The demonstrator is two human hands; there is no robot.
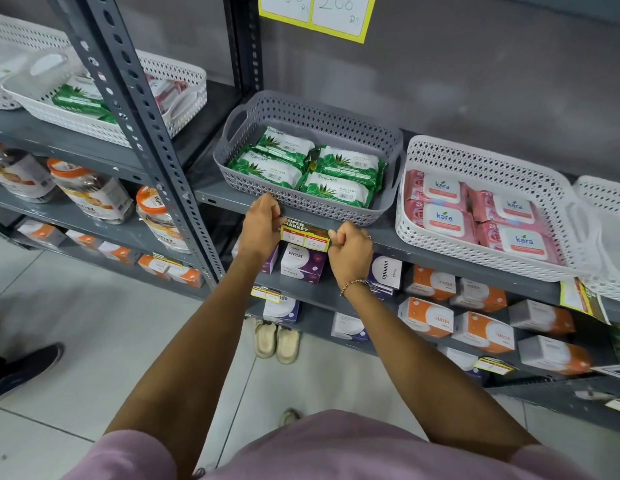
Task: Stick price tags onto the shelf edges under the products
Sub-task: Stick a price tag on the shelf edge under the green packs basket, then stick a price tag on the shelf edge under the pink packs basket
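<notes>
Pressing a price tag [304, 236] against the shelf edge [440, 249], both hands worked directly under the grey basket [301, 109] of green wipe packs [308, 166]. The left hand [261, 225] pinched the tag's left end, fingers curled over the top of the lip just below the basket's front wall. The right hand [350, 245], half-fisted, held the right end between thumb and fingertips. The hands stood apart, with the tag spanning the gap between them.

The tag lay flat on the face of the edge, its long axis running along the shelf from one hand to the other, so neither hand was nearer: each touched an end. Its printed boxes faced outward, sloping slightly down toward the right hand, in line with the shelf as seen from above.

Judging by this, the next move probably called for smoothing the tag's middle down between the hands before letting go. Further along, beyond the right hand, the white basket [492, 154] of pink packs [474, 213] had another tag [578, 299] hanging crookedly past its far corner.
</notes>
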